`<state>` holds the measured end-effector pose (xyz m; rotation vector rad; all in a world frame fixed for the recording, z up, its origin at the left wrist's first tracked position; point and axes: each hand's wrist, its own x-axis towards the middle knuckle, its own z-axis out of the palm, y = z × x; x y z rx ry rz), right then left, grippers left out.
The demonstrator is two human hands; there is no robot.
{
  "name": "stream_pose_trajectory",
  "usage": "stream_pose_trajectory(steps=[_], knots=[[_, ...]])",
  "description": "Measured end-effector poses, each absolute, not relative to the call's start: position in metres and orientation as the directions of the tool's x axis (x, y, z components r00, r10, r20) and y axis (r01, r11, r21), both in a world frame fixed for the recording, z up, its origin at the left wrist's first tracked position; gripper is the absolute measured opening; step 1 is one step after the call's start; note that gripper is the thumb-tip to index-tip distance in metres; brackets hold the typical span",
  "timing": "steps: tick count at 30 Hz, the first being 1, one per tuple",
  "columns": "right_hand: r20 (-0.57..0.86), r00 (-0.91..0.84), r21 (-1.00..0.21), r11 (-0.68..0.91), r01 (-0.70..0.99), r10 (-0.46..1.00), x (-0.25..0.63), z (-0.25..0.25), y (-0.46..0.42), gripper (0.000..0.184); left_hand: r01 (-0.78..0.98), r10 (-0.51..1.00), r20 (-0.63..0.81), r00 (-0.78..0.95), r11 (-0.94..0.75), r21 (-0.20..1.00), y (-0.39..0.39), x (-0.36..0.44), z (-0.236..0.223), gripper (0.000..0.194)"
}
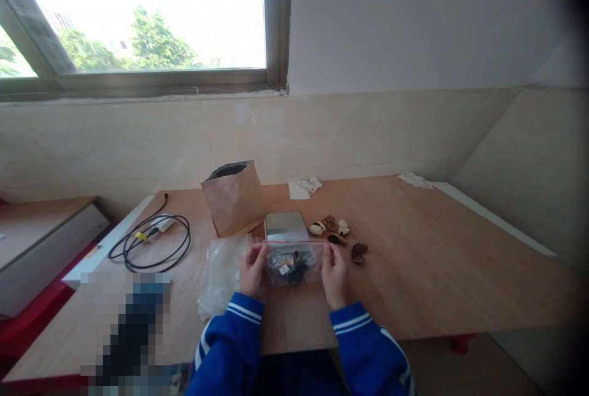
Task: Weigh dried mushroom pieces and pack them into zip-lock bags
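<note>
A clear zip bag (297, 268) with a red strip along its top hangs between my two hands. Dark pieces and a small white label show inside it. My left hand (252, 268) pinches the bag's upper left corner, and my right hand (335, 273) pinches the upper right corner. Just behind the bag lies a flat silver-topped device (286, 226), partly covered by it. Beside my left hand is a pile of empty clear bags (221, 276). Several dried shells or pods (338, 228), pale and dark brown, lie beyond my right hand.
A brown paper bag (237, 196) stands open at the back. To the left lie a coiled black cable (188, 242) and a white adapter (162, 222). Crumpled white tissue (310, 185) sits near the wall, more (415, 181) at back right. A blurred dark item (133, 328) is at front left.
</note>
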<state>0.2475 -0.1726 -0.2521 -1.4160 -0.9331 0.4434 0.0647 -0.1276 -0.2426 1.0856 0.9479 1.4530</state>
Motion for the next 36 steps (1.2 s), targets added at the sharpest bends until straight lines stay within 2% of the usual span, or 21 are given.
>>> stream_pose_trajectory(steps=[6,19,27,36], knots=[[0.364,0.609,-0.925,0.197,0.325,0.704,0.247,-0.257,-0.170,0.044,-0.233,0.986,0.145,-0.081,-0.160,0.959,-0.127,0.063,-0.242,0.029],[0.335,0.637,-0.937,0.173,0.305,0.694,0.247,-0.262,-0.169,0.045,-0.186,0.987,0.122,-0.100,-0.139,0.973,-0.131,0.061,-0.233,0.023],[0.272,0.656,-0.962,0.186,0.199,0.704,0.246,-0.255,-0.172,0.045,-0.181,0.987,0.154,-0.035,-0.158,0.971,-0.129,0.063,-0.236,0.026],[0.223,0.605,-0.974,0.197,0.111,0.764,0.245,-0.257,-0.172,0.043,-0.183,0.985,0.166,-0.048,-0.172,0.968,-0.129,0.065,-0.240,0.028]])
